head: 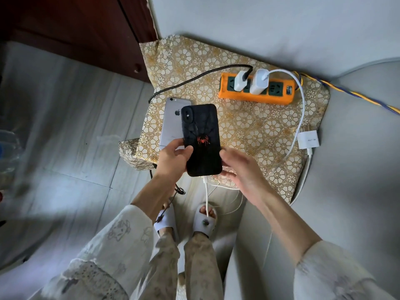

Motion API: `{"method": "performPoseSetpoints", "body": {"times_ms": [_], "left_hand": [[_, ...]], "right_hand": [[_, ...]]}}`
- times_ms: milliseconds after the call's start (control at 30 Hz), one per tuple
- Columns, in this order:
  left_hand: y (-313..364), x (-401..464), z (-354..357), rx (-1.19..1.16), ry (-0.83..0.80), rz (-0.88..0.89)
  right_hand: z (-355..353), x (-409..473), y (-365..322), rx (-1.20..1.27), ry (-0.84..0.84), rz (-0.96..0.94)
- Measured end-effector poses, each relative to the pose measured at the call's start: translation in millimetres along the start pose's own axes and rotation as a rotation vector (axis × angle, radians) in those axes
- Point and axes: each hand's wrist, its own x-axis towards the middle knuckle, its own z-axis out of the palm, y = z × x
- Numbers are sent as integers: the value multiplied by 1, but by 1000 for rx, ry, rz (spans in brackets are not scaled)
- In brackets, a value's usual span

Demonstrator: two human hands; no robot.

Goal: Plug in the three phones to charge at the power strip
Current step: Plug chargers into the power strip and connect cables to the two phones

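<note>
My left hand (pixel 171 159) grips a black phone (pixel 202 139) with a red spider on its back, held above the table's near edge. A white cable (pixel 206 191) sits in the phone's bottom port and hangs down. My right hand (pixel 240 169) is beside the phone's lower right corner, fingers loosely spread and blurred, touching or just off it. A silver phone (pixel 172 122) lies face down on the flowered tablecloth (pixel 249 126), partly under the black one. The orange power strip (pixel 257 89) holds two white chargers (pixel 249 82), one with a black braided cable (pixel 194 80), one with a white cable (pixel 302 100).
A white adapter block (pixel 308 139) lies at the table's right edge. A yellow-blue cord (pixel 350 95) runs from the strip to the right. Dark wooden furniture (pixel 86 29) stands at the back left. A grey sofa (pixel 357 169) borders the right. My slippered feet (pixel 186 219) stand below.
</note>
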Motion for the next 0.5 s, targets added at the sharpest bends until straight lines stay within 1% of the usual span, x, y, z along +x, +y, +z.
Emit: {"method": "performPoseSetpoints", "body": {"times_ms": [67,167,200,233,300,333,367,433,500], "left_hand": [[0,4,-2,142,-44,52],[0,9,-2,266,-57,127],[-3,11,-4,325,-29,171],[-5,14,-7,439,25,237],[-13,22,-17,758,174,391],[-19,25,-22,887,225,435],[-24,28,-28,978,235,435],[-37,33,-35,1100,195,410],[-48,39,-41,1155,168,445]], "right_hand": [[1,8,-6,29,36,-24],[5,19,-6,84,113,45],[6,23,-5,97,135,69],[7,27,-5,104,163,92],[7,36,-4,87,243,137],[6,41,-4,71,288,157],[5,45,-4,56,326,173],[6,53,-4,34,375,199],[6,59,-4,32,385,211]]}}
